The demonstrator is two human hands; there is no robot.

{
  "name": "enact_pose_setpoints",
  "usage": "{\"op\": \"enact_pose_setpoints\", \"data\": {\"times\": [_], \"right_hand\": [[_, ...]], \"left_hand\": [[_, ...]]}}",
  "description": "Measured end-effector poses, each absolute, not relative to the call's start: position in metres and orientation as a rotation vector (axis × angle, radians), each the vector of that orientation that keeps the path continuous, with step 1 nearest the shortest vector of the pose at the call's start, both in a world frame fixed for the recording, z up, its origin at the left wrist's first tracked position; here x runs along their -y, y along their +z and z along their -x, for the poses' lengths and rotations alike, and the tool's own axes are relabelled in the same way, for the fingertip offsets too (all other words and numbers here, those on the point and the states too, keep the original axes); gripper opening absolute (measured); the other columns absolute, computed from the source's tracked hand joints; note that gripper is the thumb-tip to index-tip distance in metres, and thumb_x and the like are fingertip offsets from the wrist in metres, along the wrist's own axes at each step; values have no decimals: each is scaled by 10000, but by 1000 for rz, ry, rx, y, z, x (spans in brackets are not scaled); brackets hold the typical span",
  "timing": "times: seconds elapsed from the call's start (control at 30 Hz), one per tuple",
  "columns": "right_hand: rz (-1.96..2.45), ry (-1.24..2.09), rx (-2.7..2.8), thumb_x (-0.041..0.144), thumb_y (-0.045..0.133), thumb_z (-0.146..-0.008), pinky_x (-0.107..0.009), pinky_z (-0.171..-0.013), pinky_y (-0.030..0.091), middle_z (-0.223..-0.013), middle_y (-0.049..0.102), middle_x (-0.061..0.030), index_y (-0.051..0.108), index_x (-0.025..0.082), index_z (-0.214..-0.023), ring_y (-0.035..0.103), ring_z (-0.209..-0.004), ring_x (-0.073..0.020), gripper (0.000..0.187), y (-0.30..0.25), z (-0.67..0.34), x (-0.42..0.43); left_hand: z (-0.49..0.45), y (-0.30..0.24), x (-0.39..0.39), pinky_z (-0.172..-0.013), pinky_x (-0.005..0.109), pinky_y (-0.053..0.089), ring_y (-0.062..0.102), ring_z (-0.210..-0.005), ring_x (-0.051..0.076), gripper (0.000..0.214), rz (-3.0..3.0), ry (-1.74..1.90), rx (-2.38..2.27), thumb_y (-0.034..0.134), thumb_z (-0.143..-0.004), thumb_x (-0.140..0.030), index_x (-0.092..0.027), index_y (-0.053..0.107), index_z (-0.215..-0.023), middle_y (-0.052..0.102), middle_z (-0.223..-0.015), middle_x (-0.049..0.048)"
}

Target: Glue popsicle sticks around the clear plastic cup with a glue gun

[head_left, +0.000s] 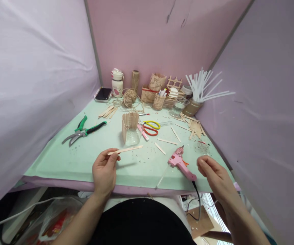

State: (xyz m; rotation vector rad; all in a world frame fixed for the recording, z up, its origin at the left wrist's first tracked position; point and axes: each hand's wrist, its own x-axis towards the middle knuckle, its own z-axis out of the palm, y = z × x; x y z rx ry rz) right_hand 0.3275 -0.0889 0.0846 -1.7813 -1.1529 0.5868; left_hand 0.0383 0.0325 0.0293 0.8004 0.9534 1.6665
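My left hand point(105, 170) pinches one end of a wooden craft stick point(126, 150) above the near part of the table. Just beyond the stick stands a clear container point(132, 137) with craft sticks lining its left and far sides. On the right, my right hand point(210, 170) is closed, thumb against fingers; whether anything small is between them cannot be seen. Beside it, a pink hot glue gun point(178, 161) lies on the table, a glue stick jutting from it and a black cord running off the edge.
Green-handled pruning shears point(82, 131) lie at left; scissors point(150, 127) and loose sticks point(167, 141) are mid-table. Along the back stand a bottle point(117, 84), a twine ball point(130, 97), a water cup point(178, 107) and a jar of white glue sticks point(192, 107). Fabric walls enclose the sides.
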Motion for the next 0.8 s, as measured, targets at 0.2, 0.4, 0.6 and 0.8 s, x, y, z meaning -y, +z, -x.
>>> {"op": "enact_pose_setpoints", "data": {"times": [0.2,0.4,0.6,0.8], "right_hand": [[1951,388,1226,501,396,-932,-257,-516,313,-581,346,41,349,235,-606,347,-536,-127,423,74,-340,106],[2015,388,1373,548,458,-858,-250,-513,403,-512,466,16,454,225,-518,475,-505,-140,468,79,-349,111],[1897,321,1541,597,584,-799,-296,-702,522,-885,721,-57,722,244,-806,665,-793,-216,380,85,-350,113],[2063,53,1604,661,523,-835,-358,-753,495,-909,669,-75,663,215,-868,623,-839,-250,469,57,-343,97]], "left_hand": [[-19,27,-33,-684,233,533,636,-716,110,155,-992,1711,-1012,748,-758,-276,-170,695,-858,728,-933,41],[-16,20,-35,-707,249,561,673,-746,128,178,-1018,1720,-1049,745,-770,-292,-175,690,-894,734,-910,28],[-17,16,-35,-703,249,570,680,-723,121,171,-1062,1729,-1043,734,-783,-279,-180,692,-916,738,-894,17],[-17,16,-34,-713,249,578,687,-732,120,172,-1063,1730,-1036,725,-794,-273,-174,693,-931,741,-905,21]]}}
